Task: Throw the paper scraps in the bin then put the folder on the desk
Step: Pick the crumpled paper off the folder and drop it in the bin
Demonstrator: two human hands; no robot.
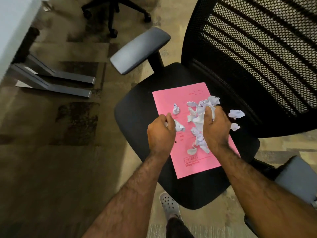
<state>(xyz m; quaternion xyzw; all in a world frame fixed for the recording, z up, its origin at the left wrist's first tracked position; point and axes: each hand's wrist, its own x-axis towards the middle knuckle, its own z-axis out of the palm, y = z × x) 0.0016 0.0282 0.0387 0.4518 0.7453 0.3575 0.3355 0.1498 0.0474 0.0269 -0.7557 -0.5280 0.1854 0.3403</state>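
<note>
head view: left hand [160, 133] fisted on a paper scrap [179, 126], right hand [215, 127] bunching more scraps [199, 117] on the pink folder [197, 162] mid chair seat [137, 117].

Folder [192, 134]: printed text blurred, unreadable; middle covered by paper scraps [199, 121] and both hands. Right hand [216, 127]: fingertips buried in scraps. Left hand [161, 133]: curled, its contents mostly hidden. Chair backrest [257, 57]: cut off at top and right edges. Second chair [115, 12]: only base visible.
</note>
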